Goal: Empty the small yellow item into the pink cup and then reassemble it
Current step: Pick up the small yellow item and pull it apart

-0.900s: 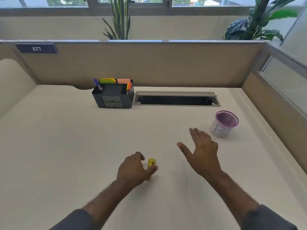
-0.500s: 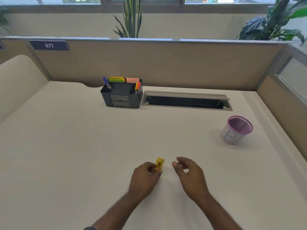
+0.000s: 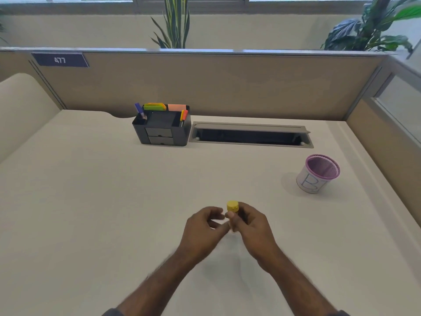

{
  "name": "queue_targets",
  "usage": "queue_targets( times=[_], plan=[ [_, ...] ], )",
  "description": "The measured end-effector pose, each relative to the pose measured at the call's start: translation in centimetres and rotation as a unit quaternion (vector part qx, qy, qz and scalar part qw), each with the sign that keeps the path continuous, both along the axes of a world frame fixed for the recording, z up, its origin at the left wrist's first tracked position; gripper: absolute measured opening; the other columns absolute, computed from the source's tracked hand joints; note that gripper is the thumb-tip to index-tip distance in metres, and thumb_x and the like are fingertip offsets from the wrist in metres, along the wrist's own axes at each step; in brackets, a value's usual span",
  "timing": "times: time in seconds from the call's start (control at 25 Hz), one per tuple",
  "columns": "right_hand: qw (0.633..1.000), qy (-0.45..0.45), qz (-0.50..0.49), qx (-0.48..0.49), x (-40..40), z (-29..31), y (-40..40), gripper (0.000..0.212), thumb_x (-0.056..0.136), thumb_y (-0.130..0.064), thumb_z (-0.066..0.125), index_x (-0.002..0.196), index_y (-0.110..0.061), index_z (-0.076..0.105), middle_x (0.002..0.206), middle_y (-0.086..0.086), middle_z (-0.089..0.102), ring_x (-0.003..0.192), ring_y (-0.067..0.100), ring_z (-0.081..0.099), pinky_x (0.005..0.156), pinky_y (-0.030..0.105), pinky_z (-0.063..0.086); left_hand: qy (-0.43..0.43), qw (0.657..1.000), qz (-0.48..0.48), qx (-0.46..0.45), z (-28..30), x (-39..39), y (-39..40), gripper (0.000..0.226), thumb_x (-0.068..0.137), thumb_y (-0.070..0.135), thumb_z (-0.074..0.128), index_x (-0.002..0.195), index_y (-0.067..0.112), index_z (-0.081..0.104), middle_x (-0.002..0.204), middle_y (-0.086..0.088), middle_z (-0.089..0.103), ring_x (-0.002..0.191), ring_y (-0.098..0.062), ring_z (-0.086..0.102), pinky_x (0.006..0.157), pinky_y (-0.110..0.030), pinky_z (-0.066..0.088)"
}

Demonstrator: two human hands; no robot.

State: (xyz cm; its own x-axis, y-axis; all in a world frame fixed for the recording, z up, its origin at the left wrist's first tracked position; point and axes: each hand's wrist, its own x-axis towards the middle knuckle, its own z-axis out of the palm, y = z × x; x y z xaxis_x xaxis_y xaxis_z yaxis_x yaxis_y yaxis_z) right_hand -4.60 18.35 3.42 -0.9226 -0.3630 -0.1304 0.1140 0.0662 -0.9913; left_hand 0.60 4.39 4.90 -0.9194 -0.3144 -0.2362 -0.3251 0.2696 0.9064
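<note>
- A dark blue rectangular number plate (image 3: 60, 60) is fixed to the tan partition panel (image 3: 227, 87) at the far left of the beige desk top (image 3: 91, 213).
- A black plastic desk organiser (image 3: 162, 128) with small drawers stands at the back of the desk, with pens and coloured sticky notes in its top compartments.
- Just beside it to the right lies a grey rectangular cable slot (image 3: 250, 135) with its flap raised.
- The left hand (image 3: 205, 229) hovers in the middle of the desk with fingers loosely curled; its fingertips are close to the small item, but I cannot tell whether they touch it.
- The small yellow-capped vial (image 3: 232, 210) stands upright, lifted in front of the person; its yellow ribbed cap is on top and its body is mostly hidden by fingers.
- The right hand (image 3: 252, 226) pinches the vial below the cap between thumb and fingers.
- The pink wire-mesh cup (image 3: 319, 174) with a white paper label marked "B" sits well apart, on the right side of the desk, leaning slightly.
</note>
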Motion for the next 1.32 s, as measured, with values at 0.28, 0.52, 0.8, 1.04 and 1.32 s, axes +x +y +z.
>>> queue_targets(
  times=[0.28,0.52,0.8,1.04,1.32],
  plan=[
    [0.989,0.112,0.096,0.035,0.1,0.8,0.2,0.018,0.1,-0.035,0.051,0.107,-0.03,0.066,0.088,-0.002,0.071,0.086,0.019,0.066,0.078,0.033,0.055,0.046,0.99,-0.02,0.134,1.9,-0.5,-0.7,0.023,0.088,0.029,0.073,0.11,0.028,0.075,0.094,-0.012,0.075,0.076,-0.017,0.067,0.074,-0.032,0.059],
    [0.971,0.19,0.097,0.104,0.2,0.7,1.0,0.019,0.099,-0.04,0.051,0.112,-0.041,0.063,0.088,-0.014,0.072,0.077,0.007,0.063,0.066,0.013,0.047,0.047,0.993,0.009,0.11,2.2,-0.9,-0.3,0.018,0.085,0.018,0.075,0.103,0.021,0.079,0.08,-0.008,0.079,0.081,-0.027,0.075,0.077,-0.035,0.062],
    [0.972,0.197,0.106,0.075,-0.7,0.5,1.7,0.024,0.097,-0.038,0.055,0.12,-0.04,0.06,0.102,-0.016,0.072,0.092,0.01,0.067,0.073,0.011,0.048,0.067,0.985,0.011,0.156,2.7,-1.5,-0.2,0.016,0.086,0.012,0.074,0.1,0.017,0.079,0.086,-0.01,0.08,0.087,-0.028,0.076,0.081,-0.035,0.063],
    [0.981,0.155,0.098,0.069,-0.6,-0.4,2.0,0.027,0.094,-0.043,0.055,0.12,-0.041,0.052,0.102,-0.017,0.064,0.089,0.009,0.061,0.072,0.021,0.051,0.048,0.978,0.006,0.205,2.9,-1.9,-1.0,0.02,0.091,0.009,0.068,0.11,0.011,0.072,0.097,-0.016,0.077,0.087,-0.025,0.076,0.077,-0.028,0.062],
    [0.989,0.127,0.061,0.046,-0.5,-1.4,2.3,0.017,0.096,-0.026,0.059,0.112,-0.03,0.055,0.101,-0.017,0.063,0.092,0.006,0.059,0.076,0.013,0.047,0.025,0.925,0.04,0.378,1.2,-2.1,-1.6,0.027,0.098,0.007,0.055,0.121,0.014,0.066,0.102,-0.014,0.076,0.085,-0.026,0.072,0.079,-0.032,0.062]
  ],
)
